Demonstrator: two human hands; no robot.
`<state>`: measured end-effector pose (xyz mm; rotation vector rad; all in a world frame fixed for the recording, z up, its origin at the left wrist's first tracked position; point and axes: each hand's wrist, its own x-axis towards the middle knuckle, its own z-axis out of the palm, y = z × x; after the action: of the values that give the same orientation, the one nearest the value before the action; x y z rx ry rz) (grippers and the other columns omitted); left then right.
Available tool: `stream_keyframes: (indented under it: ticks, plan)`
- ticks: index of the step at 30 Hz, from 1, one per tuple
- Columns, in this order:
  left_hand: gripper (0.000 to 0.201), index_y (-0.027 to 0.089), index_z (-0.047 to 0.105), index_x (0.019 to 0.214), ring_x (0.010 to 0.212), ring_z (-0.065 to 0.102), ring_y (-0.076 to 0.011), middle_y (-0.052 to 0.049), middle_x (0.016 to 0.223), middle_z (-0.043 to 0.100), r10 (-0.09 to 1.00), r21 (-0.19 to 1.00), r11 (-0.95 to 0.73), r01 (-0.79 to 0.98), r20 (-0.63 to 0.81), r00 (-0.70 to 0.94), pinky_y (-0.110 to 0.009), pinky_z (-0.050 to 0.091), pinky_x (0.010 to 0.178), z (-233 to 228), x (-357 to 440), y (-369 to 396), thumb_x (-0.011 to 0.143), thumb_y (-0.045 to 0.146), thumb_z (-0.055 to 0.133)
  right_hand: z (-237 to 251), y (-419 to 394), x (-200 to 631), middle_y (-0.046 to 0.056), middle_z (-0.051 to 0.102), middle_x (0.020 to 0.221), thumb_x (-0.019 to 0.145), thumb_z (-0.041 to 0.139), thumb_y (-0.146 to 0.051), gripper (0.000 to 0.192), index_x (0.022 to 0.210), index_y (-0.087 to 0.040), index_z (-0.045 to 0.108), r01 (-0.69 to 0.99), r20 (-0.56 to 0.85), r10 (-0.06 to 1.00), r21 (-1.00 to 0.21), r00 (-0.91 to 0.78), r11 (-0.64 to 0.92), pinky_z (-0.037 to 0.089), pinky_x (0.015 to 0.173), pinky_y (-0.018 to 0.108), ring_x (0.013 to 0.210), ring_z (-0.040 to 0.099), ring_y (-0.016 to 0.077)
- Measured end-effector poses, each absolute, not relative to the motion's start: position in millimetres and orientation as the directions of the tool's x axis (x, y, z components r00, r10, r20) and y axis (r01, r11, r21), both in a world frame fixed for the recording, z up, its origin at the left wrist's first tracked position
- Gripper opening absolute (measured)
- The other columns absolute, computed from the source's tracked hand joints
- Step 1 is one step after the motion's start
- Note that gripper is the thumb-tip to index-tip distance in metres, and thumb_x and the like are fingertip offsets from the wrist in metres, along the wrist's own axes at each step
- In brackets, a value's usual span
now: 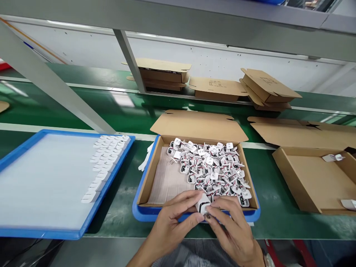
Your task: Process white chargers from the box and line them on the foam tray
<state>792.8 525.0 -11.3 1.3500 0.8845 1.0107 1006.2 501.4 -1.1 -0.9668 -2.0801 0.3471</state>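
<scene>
A small white plastic housing (203,204) with a dark curved slot is held between both hands, above the front edge of an open cardboard box. My left hand (178,215) grips it from the left, thumb below and fingers on top. From the right, the fingers of my right hand (233,226) pinch its end, where a tiny dark metallic bit shows; I cannot make out what that is. Beyond the hands, the cardboard box (158,167) holds many white plug housings (214,163) with red wires, dark insides and some metal prongs. My fingers cover part of the held housing.
The box sits in a blue tray (136,211). To the left, a blue-rimmed tray (80,233) carries rows of white pieces (108,155). Another open carton (308,178) stands right, with a few white parts inside. More cartons (217,87) line the back under a grey frame (129,61).
</scene>
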Motion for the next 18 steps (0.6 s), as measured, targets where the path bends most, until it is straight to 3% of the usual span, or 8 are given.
stream_keyframes:
  ticks: [4,6,8,10,13,18]
  plan:
    - [0.036,0.037,0.076,0.129,0.091,0.076,-0.018,-0.009,0.133,0.072,0.947,0.998,-0.064,-0.027,0.069,0.314,-0.029,0.065,0.083,-13,797,524,0.094,0.026,0.074,-2,503,1006,0.011,0.062,0.113,0.092,0.062,0.006,0.044,0.132,-0.014,0.061,0.466,0.576,0.735,-0.573,-0.358,0.675,0.052,0.094,0.04,0.113,0.056,0.0234]
    - [0.033,0.035,0.077,0.127,0.096,0.076,-0.02,-0.009,0.132,0.072,0.946,0.997,-0.041,-0.063,0.059,0.32,-0.03,0.064,0.085,-14,799,524,0.096,0.026,0.072,-4,503,1007,0.009,0.062,0.115,0.094,0.064,0.0,0.045,0.135,-0.021,0.061,0.402,0.558,0.773,-0.661,-0.302,0.634,0.054,0.095,0.039,0.113,0.058,0.0223]
    - [0.032,0.035,0.077,0.127,0.103,0.075,-0.022,-0.01,0.132,0.071,0.948,0.996,-0.041,-0.084,0.066,0.311,-0.03,0.064,0.086,-14,801,523,0.097,0.025,0.07,-8,502,1010,0.009,0.061,0.127,0.097,0.067,-0.012,0.046,0.139,-0.029,0.061,0.335,0.43,0.868,-0.803,-0.247,0.493,0.055,0.101,0.038,0.122,0.06,0.0221]
    - [0.034,0.036,0.076,0.129,0.104,0.074,-0.022,-0.01,0.132,0.069,0.944,0.993,-0.071,-0.091,0.097,0.315,-0.029,0.063,0.083,-15,802,522,0.099,0.023,0.068,-11,501,1013,0.006,0.06,0.14,0.099,0.069,-0.022,0.048,0.142,-0.039,0.059,0.261,0.216,0.951,-0.927,-0.219,0.271,0.054,0.11,0.038,0.131,0.06,0.0213]
    - [0.039,0.037,0.072,0.134,0.102,0.071,-0.0213,-0.01,0.129,0.066,0.92,0.986,-0.13,-0.101,0.158,0.359,-0.031,0.063,0.081,-14,802,520,0.101,0.02,0.064,-11,501,1013,0.001,0.066,0.14,0.098,0.072,-0.031,0.044,0.138,-0.047,0.063,0.077,-0.006,0.973,-0.997,-0.23,0.012,0.055,0.11,0.034,0.13,0.065,0.0192]
    - [0.048,0.036,0.067,0.14,0.113,0.067,-0.0242,-0.011,0.125,0.064,0.887,0.969,-0.228,-0.096,0.248,0.389,-0.036,0.061,0.093,-13,800,518,0.099,0.012,0.063,-5,505,1009,0.0,0.074,0.118,0.092,0.079,-0.033,0.034,0.125,-0.043,0.073,-0.071,0.002,0.977,-0.997,-0.211,-0.013,0.059,0.099,0.026,0.112,0.071,0.0154]
